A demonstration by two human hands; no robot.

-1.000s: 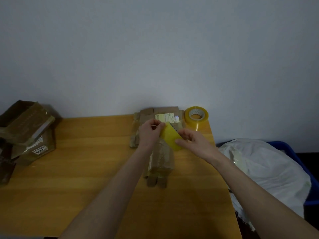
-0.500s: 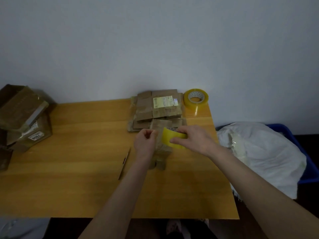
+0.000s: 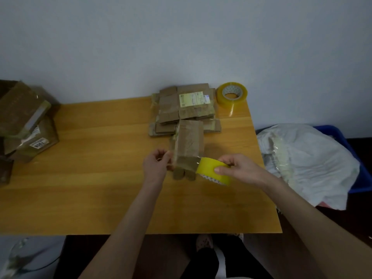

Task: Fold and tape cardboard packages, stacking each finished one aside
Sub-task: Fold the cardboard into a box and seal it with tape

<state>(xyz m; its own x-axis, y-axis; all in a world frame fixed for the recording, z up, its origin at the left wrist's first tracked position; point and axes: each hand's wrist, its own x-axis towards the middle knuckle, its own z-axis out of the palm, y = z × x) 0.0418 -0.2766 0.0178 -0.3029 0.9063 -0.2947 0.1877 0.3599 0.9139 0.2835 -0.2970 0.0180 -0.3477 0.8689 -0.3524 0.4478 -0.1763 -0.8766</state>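
taping: left hand [image 3: 156,167] pinches folded brown cardboard package [image 3: 190,141]; right hand [image 3: 241,170] grips yellow tape roll [image 3: 207,168]; next probably: press, tear.

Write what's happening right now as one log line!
step: taping package | left hand: holds package edge | right hand: holds yellow tape roll, strip on package | spare roll: idle
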